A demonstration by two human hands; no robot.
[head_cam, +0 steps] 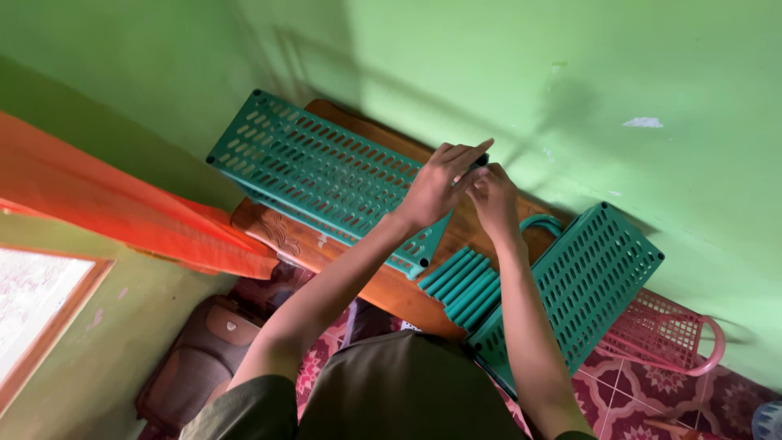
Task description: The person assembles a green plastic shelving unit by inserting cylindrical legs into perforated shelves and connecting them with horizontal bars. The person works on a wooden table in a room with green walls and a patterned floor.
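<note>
Green slotted shelf panel (pixel 314 171) on wooden table (pixel 285 236), both hands (pixel 468 186) at its corner

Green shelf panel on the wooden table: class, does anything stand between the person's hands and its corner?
Nothing visible does: the left hand and right hand meet at the corner of the green shelf panel, on a dark piece there.

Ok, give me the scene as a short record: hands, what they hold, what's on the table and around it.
left hand: fingers pinched at the corner of the left shelf panel, beside the right hand
right hand: closed around something small and dark; cannot tell what
tubes: green bundle lying on the table between the panels
right shelf panel: green, slotted, tilted against the table edge
table: brown wood, against the green wall
basket: pink, on the tiled floor
bag: brown, below the table
</note>
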